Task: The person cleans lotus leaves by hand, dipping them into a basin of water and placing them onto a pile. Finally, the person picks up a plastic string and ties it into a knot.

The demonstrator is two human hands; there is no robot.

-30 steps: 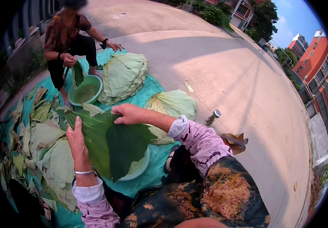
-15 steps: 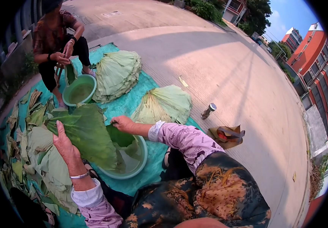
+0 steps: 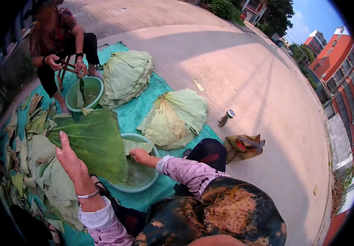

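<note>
My left hand grips a large, folded green lotus leaf, thumb on the near face and fingers hidden behind it. The leaf fans out to the right and covers part of a pale green basin with water in it. Over the far side of that basin, my right hand pinches a pale leaf, fingers closed on its edge. Part of this pale leaf is hidden behind the big one.
A person sits opposite, holding a leaf over another green basin. Two leaf stacks stand on the teal tarp. Leaves and scraps lie left. A jar and a brown bag are to the right.
My right hand has moved down and slightly right; the leaf in it now shows its pale side instead of dark green. The other person's hands have parted, one lowering a leaf into the far basin.
</note>
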